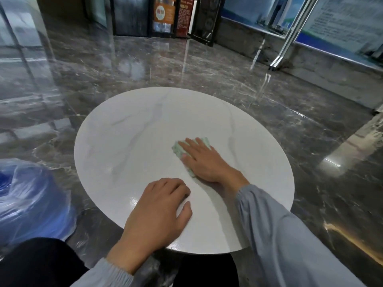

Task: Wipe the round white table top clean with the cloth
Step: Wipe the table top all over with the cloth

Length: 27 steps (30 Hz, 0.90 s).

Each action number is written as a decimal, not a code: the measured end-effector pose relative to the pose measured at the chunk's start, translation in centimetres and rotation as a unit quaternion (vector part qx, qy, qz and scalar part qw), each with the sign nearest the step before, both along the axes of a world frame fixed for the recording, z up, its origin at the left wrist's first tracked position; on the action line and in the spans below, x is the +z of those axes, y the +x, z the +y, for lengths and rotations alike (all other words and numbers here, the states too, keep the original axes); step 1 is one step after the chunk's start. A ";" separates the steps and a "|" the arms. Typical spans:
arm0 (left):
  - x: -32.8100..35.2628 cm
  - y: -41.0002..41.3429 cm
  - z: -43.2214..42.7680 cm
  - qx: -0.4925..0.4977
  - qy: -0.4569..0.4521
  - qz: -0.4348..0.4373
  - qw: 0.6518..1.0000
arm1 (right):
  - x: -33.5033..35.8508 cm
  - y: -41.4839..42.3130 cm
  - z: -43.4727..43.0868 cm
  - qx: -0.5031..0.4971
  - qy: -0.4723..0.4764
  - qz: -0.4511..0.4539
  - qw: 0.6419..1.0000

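Note:
The round white table top, with faint grey marble veins, fills the middle of the head view. A pale green cloth lies flat on it right of centre. My right hand presses down on the cloth with fingers spread, covering most of it. My left hand rests palm down on the near part of the table, fingers curled, holding nothing. Both arms wear light grey sleeves.
Glossy dark marble floor surrounds the table. A blue object wrapped in clear plastic stands at the left, close to the table's edge. Dark cabinets and signs line the far wall. A metal frame leg stands at the back right.

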<state>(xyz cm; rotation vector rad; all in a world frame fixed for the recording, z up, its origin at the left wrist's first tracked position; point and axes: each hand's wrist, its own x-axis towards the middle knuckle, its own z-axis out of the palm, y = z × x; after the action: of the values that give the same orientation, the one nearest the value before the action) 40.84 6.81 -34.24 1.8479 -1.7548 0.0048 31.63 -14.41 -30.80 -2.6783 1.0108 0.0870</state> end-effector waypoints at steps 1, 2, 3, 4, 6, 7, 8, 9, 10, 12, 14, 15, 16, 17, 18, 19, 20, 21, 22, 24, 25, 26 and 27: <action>0.0 0.0 0.1 0.001 -0.001 0.006 1.000 | 0.3 -1.8 -1.6 -0.022 -0.009 0.011 1.000; 0.0 0.0 0.1 0.001 -0.003 0.011 1.000 | 0.7 -4.0 -3.4 -0.056 -0.027 0.026 0.998; -0.1 0.0 0.2 0.002 -0.005 0.011 1.000 | 0.9 -6.7 -5.2 -0.111 -0.041 0.029 0.993; -0.2 0.0 0.2 0.003 -0.009 0.011 1.000 | 0.8 -9.7 -7.3 -0.186 -0.050 0.018 0.981; -0.1 0.0 0.1 0.001 -0.012 0.008 1.000 | 0.2 -15.1 -10.7 -0.319 -0.059 0.014 0.946; -0.1 0.0 0.1 0.000 -0.012 0.008 1.000 | -0.8 -17.0 -13.0 -0.357 -0.051 0.023 0.932; -0.1 0.0 0.1 -0.001 -0.011 0.008 1.000 | -2.0 -18.4 -15.5 -0.384 -0.039 0.034 0.922; -0.1 -0.1 0.1 -0.001 -0.009 0.008 1.000 | -2.2 -18.4 -16.4 -0.408 -0.026 0.047 0.911; -0.1 0.0 0.1 -0.001 -0.007 0.007 1.000 | -2.0 -17.0 -16.2 -0.419 -0.019 0.056 0.906; -0.2 0.1 0.1 0.000 -0.004 0.004 1.000 | -0.7 -11.6 -13.1 -0.362 -0.021 0.065 0.930; -0.2 0.2 0.0 0.002 0.000 0.004 1.000 | 0.0 -5.2 -9.0 -0.256 -0.021 0.039 0.966; -0.2 0.2 -0.1 0.003 0.000 0.002 1.000 | 0.3 -2.1 -6.4 -0.191 -0.025 0.032 0.981; -0.2 0.2 -0.1 0.004 0.001 -0.002 1.000 | 0.3 0.4 -4.0 -0.126 -0.023 0.024 0.992; -0.3 0.2 -0.2 0.004 0.001 -0.006 1.000 | 0.0 1.8 -2.6 -0.063 -0.018 0.019 0.998; -0.3 0.2 -0.2 0.004 0.000 -0.008 1.000 | -0.2 2.7 -1.6 -0.014 -0.017 0.013 1.000; -0.2 0.2 -0.2 0.005 -0.003 -0.008 1.000 | -0.2 2.7 -1.6 0.010 -0.016 0.010 1.000; -0.2 0.2 -0.1 0.004 -0.006 -0.007 1.000 | 0.0 2.2 -2.2 0.017 -0.015 0.004 1.000; -0.2 0.2 -0.1 0.003 -0.008 -0.004 1.000 | 0.3 1.1 -3.2 -0.003 -0.012 0.001 1.000; -0.2 0.1 -0.1 0.003 -0.009 0.000 1.000 | 0.4 -0.6 -4.8 -0.043 -0.016 0.003 0.999; -0.2 0.1 0.0 0.006 -0.011 0.006 1.000 | 0.3 -5.1 -8.6 -0.154 -0.041 0.016 0.987; -0.3 0.1 0.0 0.006 -0.013 0.008 1.000 | 0.1 -7.8 -10.6 -0.216 -0.052 0.025 0.975; -0.3 0.1 0.0 0.006 -0.018 0.006 1.000 | -0.3 -10.6 -12.5 -0.269 -0.059 0.025 0.961; -0.4 0.1 0.0 0.004 -0.020 0.004 1.000 | -0.5 -12.9 -13.8 -0.310 -0.059 0.032 0.948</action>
<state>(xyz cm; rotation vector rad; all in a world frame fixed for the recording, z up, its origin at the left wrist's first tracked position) 40.93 6.82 -34.60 1.8238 -1.7293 0.0366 18.69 -28.24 -31.33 -2.3318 1.8748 -0.0165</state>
